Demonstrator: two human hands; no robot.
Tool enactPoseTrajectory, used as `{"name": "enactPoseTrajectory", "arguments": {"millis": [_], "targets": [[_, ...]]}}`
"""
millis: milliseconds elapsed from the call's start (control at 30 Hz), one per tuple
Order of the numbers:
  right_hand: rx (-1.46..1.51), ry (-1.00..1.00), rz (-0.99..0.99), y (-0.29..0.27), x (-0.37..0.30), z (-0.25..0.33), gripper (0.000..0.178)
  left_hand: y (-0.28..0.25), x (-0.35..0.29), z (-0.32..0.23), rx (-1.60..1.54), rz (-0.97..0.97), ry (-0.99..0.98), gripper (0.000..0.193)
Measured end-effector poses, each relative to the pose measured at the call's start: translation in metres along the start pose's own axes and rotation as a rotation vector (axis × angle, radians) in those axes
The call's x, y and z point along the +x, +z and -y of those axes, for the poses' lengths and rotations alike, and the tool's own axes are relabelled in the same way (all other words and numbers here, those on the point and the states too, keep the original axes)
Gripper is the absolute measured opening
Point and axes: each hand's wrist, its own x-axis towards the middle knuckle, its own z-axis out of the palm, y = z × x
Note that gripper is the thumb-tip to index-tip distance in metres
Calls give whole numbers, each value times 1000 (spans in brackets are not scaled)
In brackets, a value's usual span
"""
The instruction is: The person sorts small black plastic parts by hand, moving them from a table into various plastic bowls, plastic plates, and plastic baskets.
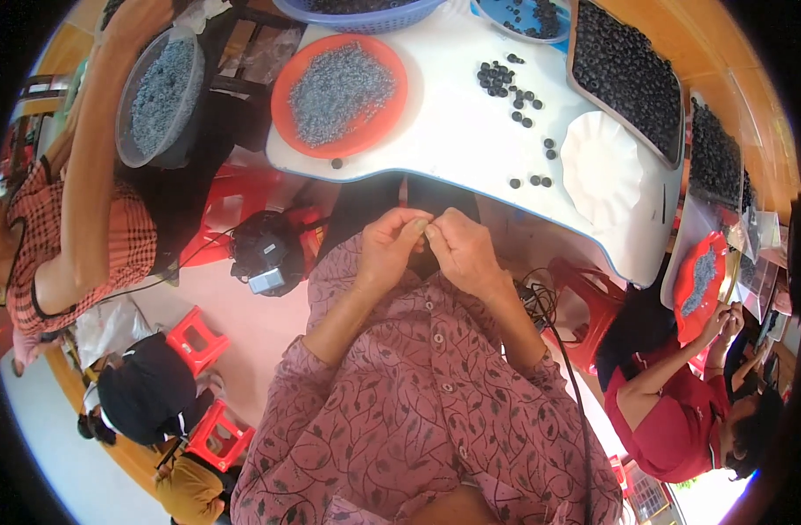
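My left hand and my right hand meet fingertip to fingertip over my lap, just off the near edge of the white table. Both are closed in a pinch. Whatever sits between the fingertips is too small and too covered to make out. Beyond my left hand, an orange-red plate carries a heap of small grey-blue pieces. Small round black pieces lie scattered on the right half of the tabletop. One black piece rests alone by the near edge, below the orange-red plate.
A white scalloped plate lies at right, beside a tray heaped with black pieces. A blue basket stands at the back. One person in checks sits left, another in dark red right. Red stools stand on the floor.
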Motion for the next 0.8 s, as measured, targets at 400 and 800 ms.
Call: {"name": "enactPoseTrajectory", "arguments": {"millis": [400, 800], "targets": [[426, 301, 103, -5, -1, -12, 25, 2, 4, -1, -274, 84, -107, 15], [428, 457, 85, 9, -3, -6, 44, 4, 2, 1, 37, 5, 111, 13]]}}
